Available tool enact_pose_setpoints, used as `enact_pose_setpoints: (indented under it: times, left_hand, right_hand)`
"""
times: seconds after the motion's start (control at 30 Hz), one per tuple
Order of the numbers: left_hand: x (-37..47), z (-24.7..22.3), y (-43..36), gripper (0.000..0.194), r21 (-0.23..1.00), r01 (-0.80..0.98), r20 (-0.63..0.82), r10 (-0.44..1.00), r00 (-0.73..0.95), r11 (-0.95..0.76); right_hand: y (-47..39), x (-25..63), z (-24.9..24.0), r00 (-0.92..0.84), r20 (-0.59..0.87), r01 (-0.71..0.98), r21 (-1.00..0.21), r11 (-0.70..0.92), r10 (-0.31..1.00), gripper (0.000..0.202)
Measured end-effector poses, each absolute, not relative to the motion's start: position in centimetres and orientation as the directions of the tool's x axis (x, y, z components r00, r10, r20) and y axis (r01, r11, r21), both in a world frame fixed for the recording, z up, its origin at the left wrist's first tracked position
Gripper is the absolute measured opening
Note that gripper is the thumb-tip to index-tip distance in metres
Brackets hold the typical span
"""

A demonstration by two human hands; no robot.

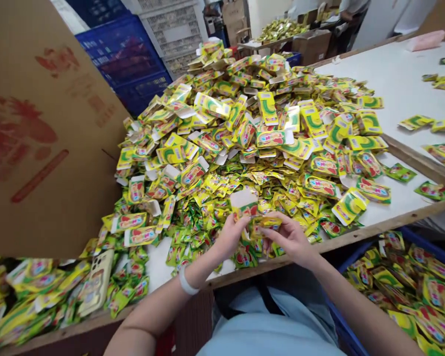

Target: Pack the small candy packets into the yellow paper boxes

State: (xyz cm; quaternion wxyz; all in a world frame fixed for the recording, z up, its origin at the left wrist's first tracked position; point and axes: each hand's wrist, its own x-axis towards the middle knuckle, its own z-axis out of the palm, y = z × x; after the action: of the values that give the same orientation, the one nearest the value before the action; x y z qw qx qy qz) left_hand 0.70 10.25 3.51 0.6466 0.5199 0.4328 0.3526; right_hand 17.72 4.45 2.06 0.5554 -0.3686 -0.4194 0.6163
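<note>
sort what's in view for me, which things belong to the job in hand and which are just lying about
Part of the work:
- open carton, in the left hand
- yellow sachet, in the right hand
- heaped cartons
- loose sachets on the tabletop

Apparently just lying about:
- phone
- pink item on the far tabletop

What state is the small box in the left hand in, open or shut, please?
Open: the small box in the left hand has its white flap sticking out, untucked.
</note>
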Motion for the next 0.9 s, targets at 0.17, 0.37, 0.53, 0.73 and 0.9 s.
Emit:
enact_pose_setpoints:
  times: [0.17, 0.37, 0.53, 0.73, 0.9]
  left_hand:
    - [-0.8, 4.2, 9.3, 0.035, 0.934, -0.007, -0.315, 0.833, 0.455, 0.358]
    - [-0.4, 4.0, 7.5, 0.062, 0.951, 0.106, -0.295, 0.751, 0.590, 0.291]
    - [-0.4, 3.5, 7.5, 0.073, 0.977, 0.203, -0.181, 0.738, 0.650, 0.062]
    - [-0.1, 3.2, 7.4, 0.075, 0.964, 0.264, -0.209, 0.671, 0.711, 0.020]
    - [-0.5, 3.4, 6.4, 0.079, 0.960, 0.259, -0.271, 0.586, 0.763, 0.106]
  right_hand:
    - [5.5, 17.9, 3.7, 0.011, 0.091, -0.439, -0.894, 0.087, 0.996, 0.026]
    - [6.8, 18.8, 4.8, -0.130, 0.164, -0.130, -0.980, 0.148, 0.978, 0.016]
    - [6.0, 20.4, 5.8, -0.343, 0.225, 0.394, -0.847, 0.357, 0.912, 0.011]
    - [5.4, 21.3, 7.1, -0.485, 0.088, 0.572, -0.721, 0.391, 0.870, 0.019]
    - [4.0, 22.5, 6.1, -0.462, 0.202, 0.382, -0.833, 0.399, 0.864, 0.014]
